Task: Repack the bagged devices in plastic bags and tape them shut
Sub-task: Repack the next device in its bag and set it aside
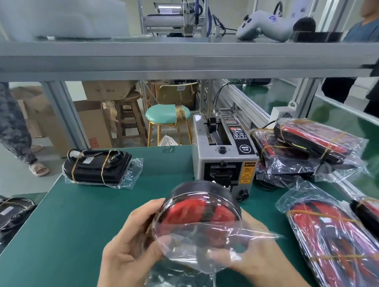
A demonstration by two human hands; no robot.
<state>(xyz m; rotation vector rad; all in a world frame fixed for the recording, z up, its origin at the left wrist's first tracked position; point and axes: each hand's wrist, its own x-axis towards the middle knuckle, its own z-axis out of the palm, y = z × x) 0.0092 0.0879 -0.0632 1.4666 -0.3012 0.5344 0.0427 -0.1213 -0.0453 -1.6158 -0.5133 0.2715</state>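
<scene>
Just above the green desk (78, 226), the left hand (128, 252) and right hand (251, 249) curl their fingers round a black-and-red oval device in a clear plastic bag (199, 217); the right grip is blurred behind film. The rigid device looks best held by its edges, since the film seems slippery and limp. Beyond stands the grey tape dispenser (224, 159).
</scene>
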